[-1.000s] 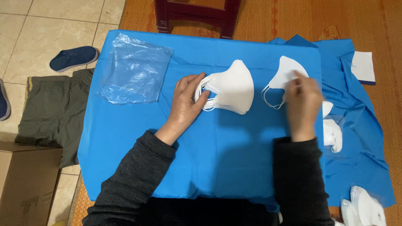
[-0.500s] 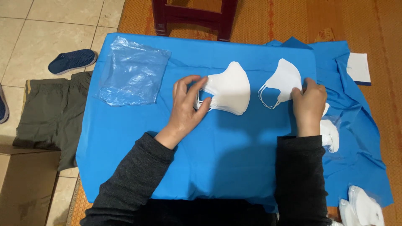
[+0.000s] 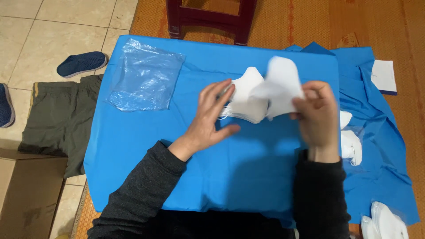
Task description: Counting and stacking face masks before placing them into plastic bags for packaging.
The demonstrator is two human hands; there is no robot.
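A single white mask [image 3: 280, 86] is being pinched between the fingers of the right hand [image 3: 316, 116] and held up just above the blue cloth [image 3: 146, 132], a bit blurry. The small stack of white masks [image 3: 244, 98] is being pressed down by the left hand [image 3: 209, 117], fingers spread flat, nothing clamped. A clear plastic bag [image 3: 144, 75] is lying near the cloth's far left corner, and more masks [image 3: 350, 141] are sitting off to the right.

Both arms wear long dark grey knit sleeves [image 3: 146, 190] with snug ribbed cuffs ending at the wrists, leaving the left hand [image 3: 208, 117] and right hand [image 3: 316, 115] bare.
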